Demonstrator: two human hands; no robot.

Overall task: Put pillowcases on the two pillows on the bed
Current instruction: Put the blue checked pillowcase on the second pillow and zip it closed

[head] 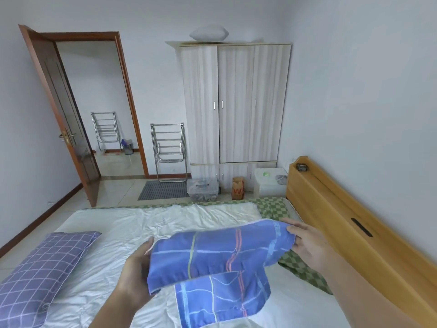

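Note:
A blue checked pillowcase is held up over the bed between both hands; it looks filled, and a loose flap of it hangs down below. My left hand grips its left end, fingers hidden under the cloth. My right hand pinches its right end. A pillow in a purple grid-pattern case lies on the left side of the bed. The bed carries a white quilt over a green checked sheet.
A wooden headboard runs along the right wall. A pale wardrobe stands beyond the bed with a white pillow on top. On the floor are a plastic box, a paper bag and a folding rack. The door stands open at left.

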